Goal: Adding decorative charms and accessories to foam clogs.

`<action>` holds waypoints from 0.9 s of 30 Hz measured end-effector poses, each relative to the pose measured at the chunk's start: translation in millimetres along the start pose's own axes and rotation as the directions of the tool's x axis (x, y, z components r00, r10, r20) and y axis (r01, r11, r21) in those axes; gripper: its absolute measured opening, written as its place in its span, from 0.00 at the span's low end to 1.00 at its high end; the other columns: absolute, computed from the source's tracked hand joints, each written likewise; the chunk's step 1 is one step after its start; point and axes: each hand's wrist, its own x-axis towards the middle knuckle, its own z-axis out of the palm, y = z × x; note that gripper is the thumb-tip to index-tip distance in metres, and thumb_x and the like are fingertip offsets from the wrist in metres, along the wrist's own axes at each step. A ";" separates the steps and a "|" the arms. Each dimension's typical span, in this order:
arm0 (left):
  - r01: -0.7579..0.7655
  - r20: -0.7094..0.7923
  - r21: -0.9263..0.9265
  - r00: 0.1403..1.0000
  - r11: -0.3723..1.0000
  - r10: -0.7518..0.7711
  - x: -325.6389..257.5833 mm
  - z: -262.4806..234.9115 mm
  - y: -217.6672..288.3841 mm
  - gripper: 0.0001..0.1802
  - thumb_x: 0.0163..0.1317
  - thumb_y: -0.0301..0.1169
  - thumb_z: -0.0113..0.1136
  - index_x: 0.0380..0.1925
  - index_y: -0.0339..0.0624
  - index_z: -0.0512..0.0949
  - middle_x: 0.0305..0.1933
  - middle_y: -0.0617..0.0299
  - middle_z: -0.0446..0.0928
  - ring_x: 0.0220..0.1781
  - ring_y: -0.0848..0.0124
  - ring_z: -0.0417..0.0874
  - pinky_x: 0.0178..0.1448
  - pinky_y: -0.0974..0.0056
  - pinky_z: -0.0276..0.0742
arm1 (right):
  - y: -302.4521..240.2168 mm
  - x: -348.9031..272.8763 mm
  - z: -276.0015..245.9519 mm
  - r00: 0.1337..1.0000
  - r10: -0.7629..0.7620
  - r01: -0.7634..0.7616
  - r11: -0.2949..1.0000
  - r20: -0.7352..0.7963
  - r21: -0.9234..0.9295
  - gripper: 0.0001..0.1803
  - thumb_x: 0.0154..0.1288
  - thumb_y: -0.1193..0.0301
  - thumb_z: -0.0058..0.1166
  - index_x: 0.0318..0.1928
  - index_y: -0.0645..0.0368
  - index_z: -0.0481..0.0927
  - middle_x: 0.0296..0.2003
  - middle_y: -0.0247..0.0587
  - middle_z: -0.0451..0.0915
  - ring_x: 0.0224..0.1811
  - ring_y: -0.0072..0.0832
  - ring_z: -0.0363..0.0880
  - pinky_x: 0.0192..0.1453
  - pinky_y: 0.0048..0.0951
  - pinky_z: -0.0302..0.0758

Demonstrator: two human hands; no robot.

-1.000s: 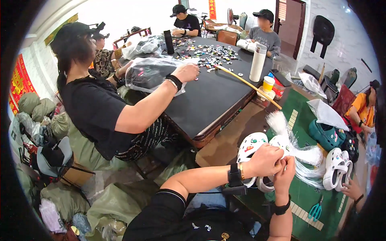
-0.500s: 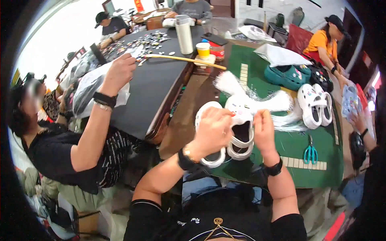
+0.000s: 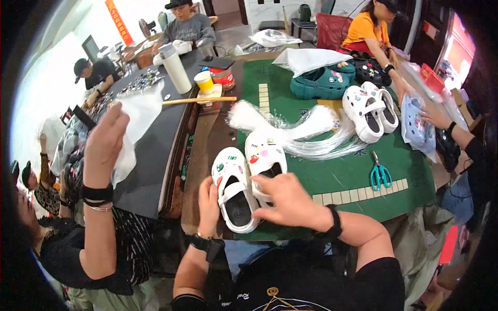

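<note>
Two white clogs stand side by side in front of me, their toes pointing away and their tops dotted with colourful charms. My left hand [image 3: 208, 207] grips the outer side of the left white clog [image 3: 239, 209]. Over the heel end of the right white clog [image 3: 265, 150] lies my right hand [image 3: 293, 201], slightly blurred, with thumb and forefinger spread apart. It hides much of that clog's heel. Just beyond the toes is a bundle of clear, thin plastic strands [image 3: 311, 139] with white bunched ends.
Teal-handled scissors [image 3: 381, 177] lie on the green mat [image 3: 332, 179]. Another charmed white pair [image 3: 365, 115] and teal clogs [image 3: 316, 83] stand farther right. A co-worker's raised hand [image 3: 106, 140] holds a plastic bag [image 3: 142, 111] at left. A bottle [image 3: 175, 70] and yellow-banded tub [image 3: 204, 81] stand behind.
My hands were together at the right clog's upper; now the left is on the left clog and the right over the right clog's heel. My view has shifted, and the clogs sit closer together.
</note>
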 end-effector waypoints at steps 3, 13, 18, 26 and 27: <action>-0.035 -0.077 -0.130 0.997 0.991 0.026 -11.7 15.3 -19.0 0.23 0.76 0.37 0.43 0.63 0.33 0.66 0.64 0.52 0.69 0.64 0.63 0.70 0.69 0.62 0.63 | -10.7 14.9 30.1 0.991 -0.019 0.025 0.999 0.136 -0.043 0.45 0.52 0.59 0.68 0.69 0.52 0.61 0.30 0.46 0.79 0.33 0.45 0.79 0.38 0.43 0.72; -0.056 -0.161 -0.114 0.986 0.992 0.037 -14.5 14.9 -27.1 0.21 0.74 0.36 0.44 0.58 0.32 0.71 0.58 0.51 0.74 0.59 0.63 0.74 0.64 0.61 0.67 | 2.2 25.6 36.5 0.970 0.141 -0.144 0.990 0.197 0.003 0.32 0.56 0.66 0.64 0.60 0.51 0.67 0.33 0.54 0.79 0.31 0.53 0.82 0.34 0.48 0.79; -0.012 -0.189 0.006 0.982 1.000 0.013 -15.3 13.7 -25.8 0.20 0.73 0.35 0.45 0.57 0.32 0.72 0.58 0.50 0.74 0.59 0.61 0.75 0.64 0.60 0.68 | 12.0 33.8 -0.6 0.971 0.062 -0.083 0.993 0.233 0.081 0.25 0.58 0.63 0.64 0.55 0.54 0.73 0.35 0.46 0.81 0.33 0.45 0.83 0.37 0.40 0.78; -0.055 -0.206 -0.022 0.977 0.998 0.050 -18.1 12.8 -24.7 0.18 0.72 0.32 0.46 0.56 0.32 0.73 0.56 0.51 0.75 0.57 0.61 0.76 0.62 0.60 0.69 | 118.9 106.3 -62.7 0.907 -0.140 -0.037 0.912 -0.397 -0.408 0.33 0.49 0.71 0.65 0.58 0.57 0.70 0.53 0.49 0.70 0.54 0.48 0.71 0.56 0.43 0.72; -0.054 -0.205 -0.017 0.977 0.998 0.050 -18.3 13.1 -23.2 0.18 0.72 0.32 0.47 0.56 0.32 0.73 0.56 0.50 0.75 0.57 0.61 0.76 0.62 0.60 0.69 | 147.8 117.4 -68.3 0.909 -0.140 -0.088 0.855 -0.392 -0.510 0.37 0.48 0.70 0.66 0.62 0.54 0.68 0.57 0.49 0.68 0.57 0.48 0.70 0.56 0.44 0.72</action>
